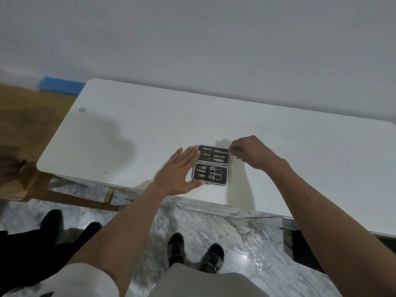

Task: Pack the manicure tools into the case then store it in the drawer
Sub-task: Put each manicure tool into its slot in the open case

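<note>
Inside open case, scissors.

**What the view leaves unclear**

The left hand covers the left edge of the open case, so that rim cannot be seen. The right hand curls at the far right corner of the case; its fingers are bunched, and whether they pinch a tool or the rim is too small to tell. The tools in the slots are tiny: scissors can be made out, the others only as thin metal shapes. The surface is cut off at the right edge. A blurred dark shape at the left edge cannot be identified.
</note>
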`<state>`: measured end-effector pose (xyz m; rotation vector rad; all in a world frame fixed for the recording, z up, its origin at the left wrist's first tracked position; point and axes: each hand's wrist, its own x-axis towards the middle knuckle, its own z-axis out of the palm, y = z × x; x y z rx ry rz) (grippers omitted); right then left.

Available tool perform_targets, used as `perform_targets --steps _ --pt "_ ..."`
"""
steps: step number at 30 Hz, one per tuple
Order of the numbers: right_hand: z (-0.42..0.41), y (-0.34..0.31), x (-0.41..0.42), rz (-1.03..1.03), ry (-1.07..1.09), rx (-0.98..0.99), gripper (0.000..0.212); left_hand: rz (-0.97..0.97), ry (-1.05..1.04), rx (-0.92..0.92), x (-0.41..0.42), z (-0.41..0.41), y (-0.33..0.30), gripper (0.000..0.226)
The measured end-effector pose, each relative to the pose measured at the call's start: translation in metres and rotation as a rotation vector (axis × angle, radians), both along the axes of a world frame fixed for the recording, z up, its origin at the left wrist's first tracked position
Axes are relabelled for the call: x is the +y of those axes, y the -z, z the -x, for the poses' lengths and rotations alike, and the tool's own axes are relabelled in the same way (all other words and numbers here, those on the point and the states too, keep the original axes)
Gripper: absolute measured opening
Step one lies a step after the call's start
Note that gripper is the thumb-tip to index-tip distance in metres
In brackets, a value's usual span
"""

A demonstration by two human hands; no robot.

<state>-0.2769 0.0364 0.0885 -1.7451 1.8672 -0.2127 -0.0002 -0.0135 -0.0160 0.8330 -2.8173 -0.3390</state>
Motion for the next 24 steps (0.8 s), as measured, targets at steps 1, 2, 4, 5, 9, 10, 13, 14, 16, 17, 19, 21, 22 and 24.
perform_targets --steps 1,2,4,5,9,10,13,14,16,17,19,21,22,24 --pt "0.0 0.001 0.0 0.005 -0.004 0.026 0.018 -0.002 -0.001 -0.003 0.0 0.0 0.0 0.098" --pt "0.0 0.002 0.0 0.008 -0.014 0.048 0.018 -0.004 -0.001 -0.008 0.0 0.0 0.0 0.098" --pt "0.0 0.004 0.0 0.009 -0.031 0.08 0.019 -0.007 -0.001 -0.017 0.0 0.0 -0.001 0.098" --pt "-0.001 0.005 0.0 0.013 -0.04 0.094 0.02 -0.009 -0.001 -0.017 0.0 0.0 -0.001 0.098" --pt "-0.006 0.006 -0.002 0.036 -0.057 0.127 0.023 -0.013 -0.003 -0.005 0.0 0.0 -0.001 0.097" --pt "-0.008 0.007 -0.003 0.033 -0.06 0.136 0.023 -0.013 -0.004 -0.004 0.0 0.0 -0.001 0.097" --pt "-0.014 0.009 -0.003 0.018 -0.074 0.153 0.025 -0.01 -0.003 -0.011 0.0 0.0 -0.001 0.098" --pt "-0.015 0.009 -0.003 0.013 -0.073 0.155 0.025 -0.009 -0.002 -0.015 -0.001 0.0 -0.001 0.098" --pt "-0.017 0.008 -0.004 0.012 -0.081 0.165 0.025 -0.007 -0.001 -0.017 -0.001 0.0 -0.001 0.098" --pt "-0.018 0.008 -0.004 0.013 -0.085 0.167 0.025 -0.004 -0.001 -0.018 -0.001 0.0 -0.001 0.098" --pt "-0.02 0.008 -0.003 0.018 -0.086 0.166 0.025 0.001 -0.004 -0.021 -0.001 0.0 -0.001 0.098" --pt "-0.023 0.008 -0.003 0.032 -0.089 0.17 0.024 -0.002 -0.003 -0.015 -0.001 0.0 -0.001 0.098" --pt "-0.025 0.009 -0.003 0.04 -0.091 0.174 0.024 -0.003 -0.002 -0.011 0.0 0.0 -0.001 0.098" --pt "-0.027 0.011 -0.004 0.049 -0.091 0.179 0.024 -0.003 -0.004 -0.011 0.0 0.001 -0.001 0.099"
